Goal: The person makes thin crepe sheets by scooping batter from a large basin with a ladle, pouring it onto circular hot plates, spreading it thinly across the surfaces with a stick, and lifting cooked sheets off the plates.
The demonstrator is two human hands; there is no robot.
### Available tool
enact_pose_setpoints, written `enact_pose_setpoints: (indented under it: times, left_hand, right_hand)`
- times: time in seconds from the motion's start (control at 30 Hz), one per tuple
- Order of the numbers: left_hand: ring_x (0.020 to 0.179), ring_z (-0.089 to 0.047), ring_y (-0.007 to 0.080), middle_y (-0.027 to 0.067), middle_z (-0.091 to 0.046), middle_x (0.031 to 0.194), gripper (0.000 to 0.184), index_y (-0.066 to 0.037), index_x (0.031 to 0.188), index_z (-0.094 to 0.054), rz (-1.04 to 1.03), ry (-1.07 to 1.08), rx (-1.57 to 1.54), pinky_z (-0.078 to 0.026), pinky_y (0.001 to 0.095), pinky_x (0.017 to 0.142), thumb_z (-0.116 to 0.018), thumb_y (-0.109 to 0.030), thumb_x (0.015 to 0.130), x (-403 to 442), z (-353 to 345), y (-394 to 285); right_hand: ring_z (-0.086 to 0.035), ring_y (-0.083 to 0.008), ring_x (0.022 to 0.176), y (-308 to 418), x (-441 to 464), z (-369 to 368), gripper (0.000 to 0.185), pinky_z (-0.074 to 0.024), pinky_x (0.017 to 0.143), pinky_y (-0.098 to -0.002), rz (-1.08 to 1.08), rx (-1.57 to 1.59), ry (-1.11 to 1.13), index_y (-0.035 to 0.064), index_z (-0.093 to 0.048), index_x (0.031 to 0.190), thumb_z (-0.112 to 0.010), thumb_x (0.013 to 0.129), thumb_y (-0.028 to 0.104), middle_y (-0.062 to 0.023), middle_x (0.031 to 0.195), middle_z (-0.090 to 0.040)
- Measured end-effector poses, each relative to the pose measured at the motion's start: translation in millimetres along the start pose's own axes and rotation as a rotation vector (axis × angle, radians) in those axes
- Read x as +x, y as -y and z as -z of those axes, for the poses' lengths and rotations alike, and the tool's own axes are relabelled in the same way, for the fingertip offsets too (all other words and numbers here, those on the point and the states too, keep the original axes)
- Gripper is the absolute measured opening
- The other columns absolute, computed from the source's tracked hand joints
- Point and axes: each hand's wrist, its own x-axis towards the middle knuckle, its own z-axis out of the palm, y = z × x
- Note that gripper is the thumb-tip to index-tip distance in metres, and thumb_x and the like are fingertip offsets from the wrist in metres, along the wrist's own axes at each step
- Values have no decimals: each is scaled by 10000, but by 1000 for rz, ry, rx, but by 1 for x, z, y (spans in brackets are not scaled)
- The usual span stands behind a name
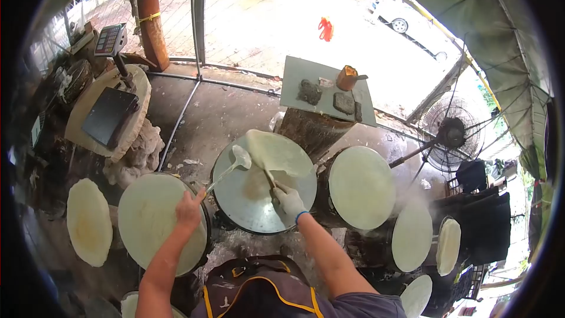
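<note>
Batter (288,156) covers only the upper part of the middle griddle (250,218); bare metal shows below, so the spreading looks partly done, with that lower area uncovered. One full round (156,224) lies to its left, another round (362,188) to its right. The left hand (189,209) has its fingers clamped around a ladle (241,156); the gloved right hand (288,200) has its fingers clasped on a short-handled tool (269,178). No lettering is legible on the weighing scale (110,116).
</note>
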Motion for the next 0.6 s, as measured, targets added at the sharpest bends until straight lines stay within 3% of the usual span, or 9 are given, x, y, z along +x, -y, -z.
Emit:
enact_pose_setpoints:
  times: [0.03,0.13,0.17,0.27,0.4,0.47,0.53,0.57,0.6]
  left_hand:
    - [700,-563,286,111,-459,830,494,-261,1233,-611,-4,-14,-2,-464,407,577,-522,-26,807,-3,1,0]
    - [702,-563,289,106,-457,820,497,-234,1233,-611,138,45,-101,-472,408,594,-542,-25,788,-31,22,2]
    - [704,-563,291,108,-465,827,503,-224,1231,-611,163,44,-145,-475,405,602,-548,-21,775,-38,28,1]
    - [710,-560,280,99,-487,834,489,-171,1221,-608,204,-19,-290,-481,399,619,-561,-17,759,-54,31,-8]
    - [666,-540,189,47,-495,779,398,-41,1222,-572,237,-220,-706,-467,353,576,-546,-45,825,-68,12,-40]
    - [612,-511,134,23,-483,739,388,5,1244,-529,415,-189,-989,-444,307,526,-527,-64,862,-67,25,-58]
    - [549,-470,85,3,-463,700,401,35,1276,-476,746,-18,-1256,-412,259,476,-504,-77,892,-64,68,-91]
    - [518,-451,80,5,-461,686,410,25,1291,-453,776,-32,-1334,-394,245,459,-496,-70,894,-67,64,-97]
    - [487,-431,76,7,-458,673,421,14,1306,-430,799,-49,-1413,-376,231,443,-489,-63,896,-66,56,-102]
  right_hand:
    - [-531,-66,633,-3,1,8,394,-414,525,-215,34,6,99,86,-601,1255,-566,913,278,-32,823,-650]
    - [-529,-79,632,-50,12,47,395,-415,522,-231,117,-114,46,85,-602,1254,-565,907,271,-31,813,-648]
    - [-530,-96,616,-54,10,52,390,-419,526,-256,86,-4,-88,56,-609,1235,-572,899,249,-30,796,-646]
    - [-552,-113,609,-46,39,39,382,-440,547,-251,327,-354,-128,23,-619,1203,-584,891,240,-42,787,-650]
    - [-558,-100,591,1,13,54,374,-433,547,-205,-60,-96,447,6,-622,1183,-589,904,253,-31,752,-640]
    - [-542,-76,618,-35,40,70,365,-423,525,-208,38,55,252,-6,-605,1200,-598,906,210,-19,790,-638]
    - [-544,-66,648,-35,56,91,360,-427,522,-207,61,89,87,-8,-599,1208,-602,906,188,-16,816,-638]
    - [-543,-51,666,-28,66,86,360,-417,515,-193,136,55,64,-2,-599,1213,-603,904,182,-21,838,-638]
    - [-544,-53,661,-26,73,77,356,-416,520,-192,124,22,211,2,-600,1213,-602,905,179,-23,837,-639]
